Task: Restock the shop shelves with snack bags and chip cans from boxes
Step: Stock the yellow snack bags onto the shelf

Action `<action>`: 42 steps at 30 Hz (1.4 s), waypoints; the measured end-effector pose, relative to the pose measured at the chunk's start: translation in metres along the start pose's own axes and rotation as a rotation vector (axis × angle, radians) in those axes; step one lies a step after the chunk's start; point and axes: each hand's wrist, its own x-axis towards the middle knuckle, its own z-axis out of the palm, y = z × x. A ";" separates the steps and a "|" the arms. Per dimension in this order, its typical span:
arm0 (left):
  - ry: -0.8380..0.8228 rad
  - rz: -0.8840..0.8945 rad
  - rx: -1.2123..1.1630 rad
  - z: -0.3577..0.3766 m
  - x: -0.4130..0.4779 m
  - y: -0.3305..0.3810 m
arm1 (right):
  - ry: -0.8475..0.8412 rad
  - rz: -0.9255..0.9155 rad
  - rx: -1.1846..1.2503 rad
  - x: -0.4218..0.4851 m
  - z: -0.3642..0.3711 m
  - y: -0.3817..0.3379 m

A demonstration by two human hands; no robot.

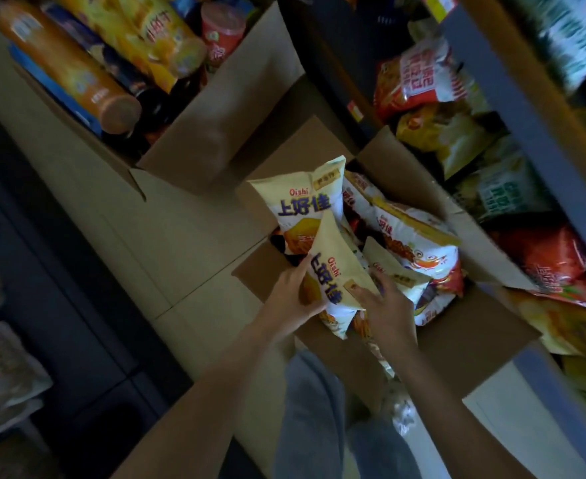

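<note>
One pale yellow foil snack bag point(336, 278) with blue lettering is being gripped at its lower left edge by the left hand point(291, 295), whose fingers are curled round it. The right hand point(388, 305) is being laid against the bag's right side, fingers spread and nearly straight; whether its thumb is hooked behind is hidden. The bag is being held tilted over the open brown cardboard box point(457, 337).

A second pale yellow bag point(301, 202) is being covered along its bottom by the first, so what is supporting it cannot be told. A red-and-white printed bag point(419, 243) is lying in the box among others.

At upper left, a blurred orange chip can point(67, 67) is lying with others in a second brown cardboard box point(215, 115), their labels unreadable. The grey metal shelf point(526, 108) of bags at right is being cut off by the frame.
</note>
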 end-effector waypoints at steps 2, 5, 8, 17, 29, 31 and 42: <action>-0.018 0.022 0.010 0.007 0.000 0.005 | 0.061 0.014 0.031 -0.004 -0.006 0.003; -0.015 0.040 0.020 0.016 0.000 0.010 | 0.113 -0.008 -0.027 -0.007 -0.007 0.009; 0.035 0.069 -0.006 0.024 -0.007 0.010 | 0.136 -0.036 -0.031 -0.015 -0.011 0.013; 0.237 0.271 -0.016 0.036 -0.046 0.021 | 0.189 -0.199 0.189 -0.061 -0.078 0.040; 0.207 0.319 -0.153 0.027 -0.058 0.035 | 0.002 -0.311 0.275 -0.034 -0.119 0.013; 0.148 0.324 -0.273 0.034 -0.060 0.029 | -0.034 -0.304 0.237 -0.028 -0.115 0.004; 0.158 0.222 -0.668 0.033 -0.051 0.005 | -0.116 -0.261 0.489 -0.002 -0.069 -0.014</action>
